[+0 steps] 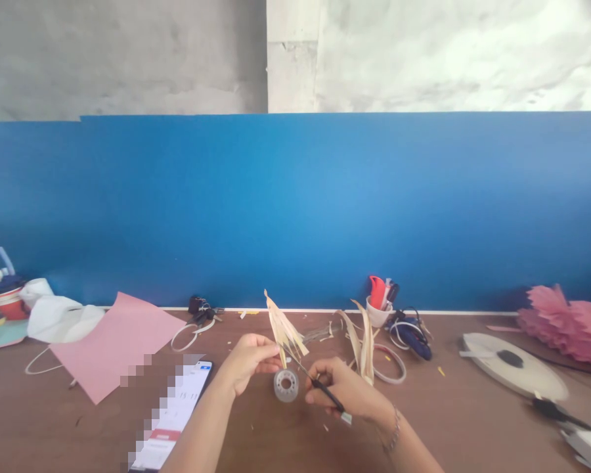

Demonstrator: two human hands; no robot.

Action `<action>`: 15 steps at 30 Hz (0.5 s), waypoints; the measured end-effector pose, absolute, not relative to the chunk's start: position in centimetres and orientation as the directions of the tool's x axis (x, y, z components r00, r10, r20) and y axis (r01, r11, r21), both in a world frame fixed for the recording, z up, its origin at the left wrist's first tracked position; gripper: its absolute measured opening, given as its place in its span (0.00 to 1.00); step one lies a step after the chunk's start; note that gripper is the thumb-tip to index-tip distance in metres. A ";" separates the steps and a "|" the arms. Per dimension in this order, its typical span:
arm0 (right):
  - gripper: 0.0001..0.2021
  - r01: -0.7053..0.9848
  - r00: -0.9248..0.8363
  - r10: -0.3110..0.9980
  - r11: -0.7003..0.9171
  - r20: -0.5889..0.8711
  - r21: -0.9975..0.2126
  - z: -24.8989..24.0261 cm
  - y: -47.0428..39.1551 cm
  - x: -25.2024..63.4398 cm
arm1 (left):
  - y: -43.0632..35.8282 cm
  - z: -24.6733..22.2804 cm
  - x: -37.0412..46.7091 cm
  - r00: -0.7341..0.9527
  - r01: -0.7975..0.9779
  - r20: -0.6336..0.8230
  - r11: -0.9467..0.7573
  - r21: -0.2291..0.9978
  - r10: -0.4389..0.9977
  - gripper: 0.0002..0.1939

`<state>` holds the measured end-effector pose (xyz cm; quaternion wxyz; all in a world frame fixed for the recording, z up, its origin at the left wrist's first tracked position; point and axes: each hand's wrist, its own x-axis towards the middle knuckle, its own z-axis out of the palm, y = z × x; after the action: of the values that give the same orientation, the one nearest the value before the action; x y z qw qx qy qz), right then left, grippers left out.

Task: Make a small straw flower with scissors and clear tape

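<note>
Between the thumb and fingertips of my left hand [253,361] is the lower end of a pale, dry corn husk [284,326], split into strips and standing up above the fingers. My right hand [342,391] is closed around a slim black-handled tool [329,394]. Its thin metal end points up and left to the husk's lower strips; whether it touches them I cannot tell. A roll of clear tape [286,385] lies on the table between both hands. More dry husk pieces [367,348] rise just behind my right hand.
A phone [177,414] and pink paper [115,348] lie left. Along the blue partition [295,210] are a small white cup [378,314] of pens, a navy cord bundle [414,338] and keys [203,309]. Right are a white oval reel [515,368] and ruffled pink paper [569,328].
</note>
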<state>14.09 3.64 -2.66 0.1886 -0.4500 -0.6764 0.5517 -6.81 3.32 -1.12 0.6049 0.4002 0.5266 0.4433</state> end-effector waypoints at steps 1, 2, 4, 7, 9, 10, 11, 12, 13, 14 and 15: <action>0.07 0.403 -0.520 0.819 -0.013 -0.241 -0.915 -2.7 3.6 14.1 | 3.4 -1.2 -6.8 0.048 -0.118 -0.280 0.284 0.951 0.959 0.06; 0.07 0.408 -0.516 0.821 -0.013 -0.242 -0.913 -2.7 3.6 14.1 | 3.4 -1.2 -6.8 0.045 -0.122 -0.279 0.282 0.952 0.959 0.06; 0.07 0.422 -0.510 0.826 -0.004 -0.241 -0.907 -2.8 3.7 14.2 | 3.5 -1.3 -6.7 0.040 -0.126 -0.276 0.279 0.952 0.960 0.07; 0.07 0.422 -0.514 0.827 0.013 -0.227 -0.906 -3.1 3.9 14.3 | 3.6 -1.4 -6.6 0.040 -0.131 -0.272 0.275 0.953 0.962 0.07; 0.08 0.411 -0.519 0.828 0.024 -0.212 -0.911 -3.2 4.0 14.3 | 3.6 -1.4 -6.5 0.046 -0.143 -0.266 0.270 0.952 0.963 0.08; 0.08 0.408 -0.519 0.829 0.026 -0.208 -0.912 -3.2 4.0 14.3 | 3.6 -1.5 -6.5 0.050 -0.148 -0.262 0.267 0.952 0.964 0.08; 0.08 0.408 -0.516 0.832 0.029 -0.204 -0.913 -3.2 4.0 14.3 | 3.6 -1.5 -6.5 0.051 -0.152 -0.258 0.263 0.953 0.965 0.08; 0.08 0.409 -0.512 0.835 0.028 -0.203 -0.912 -3.1 4.0 14.3 | 3.5 -1.5 -6.4 0.053 -0.155 -0.254 0.259 0.953 0.966 0.08; 0.08 0.411 -0.507 0.837 0.028 -0.203 -0.911 -3.1 4.0 14.2 | 3.5 -1.6 -6.4 0.055 -0.156 -0.248 0.253 0.955 0.967 0.08; 0.08 0.413 -0.503 0.840 0.026 -0.204 -0.910 -3.0 4.0 14.2 | 3.5 -1.6 -6.4 0.057 -0.156 -0.240 0.246 0.957 0.969 0.08; 0.08 0.415 -0.500 0.841 0.024 -0.206 -0.910 -3.0 3.9 14.2 | 3.5 -1.7 -6.4 0.060 -0.155 -0.233 0.240 0.958 0.971 0.08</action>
<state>14.17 3.93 -2.96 0.2020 -0.4576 -0.6864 0.5278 -6.36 3.48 -1.66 0.6051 0.4048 0.5037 0.4651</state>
